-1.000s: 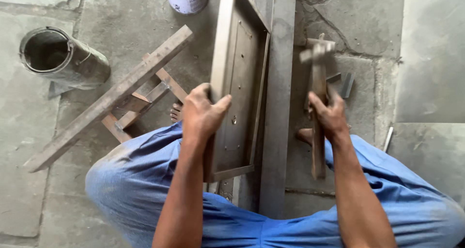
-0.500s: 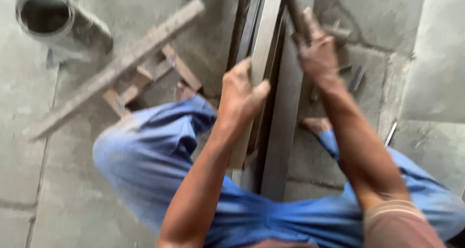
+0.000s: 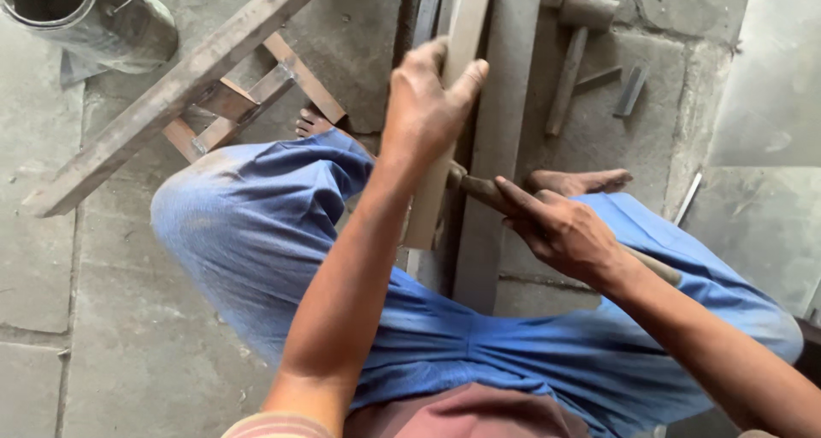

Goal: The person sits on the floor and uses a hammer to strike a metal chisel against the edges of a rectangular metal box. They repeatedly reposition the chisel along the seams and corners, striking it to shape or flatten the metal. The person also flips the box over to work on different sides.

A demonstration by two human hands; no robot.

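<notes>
I squat in blue trousers over a long grey folded sheet-metal piece (image 3: pixel 466 70) that stands on edge between my knees. My left hand (image 3: pixel 425 104) grips its upper rim, thumb on the right side. My right hand (image 3: pixel 560 231) is closed on a wooden-handled tool (image 3: pixel 479 188). Its front end touches the metal piece low down, and its handle sticks out behind my wrist over my right thigh. A thick grey metal bar (image 3: pixel 505 139) lies along the right of the sheet piece.
A wooden mallet (image 3: pixel 575 40) and two small metal chisels (image 3: pixel 631 89) lie on the concrete floor at upper right. A welded metal frame (image 3: pixel 184 87) and a metal cylinder (image 3: pixel 85 19) lie at upper left. My bare feet (image 3: pixel 581 181) rest beside the bar.
My right hand has come down from the far end of the piece toward my lap and now holds a tool low against it. A mallet now lies on the floor. My left hand slid farther up the rim.
</notes>
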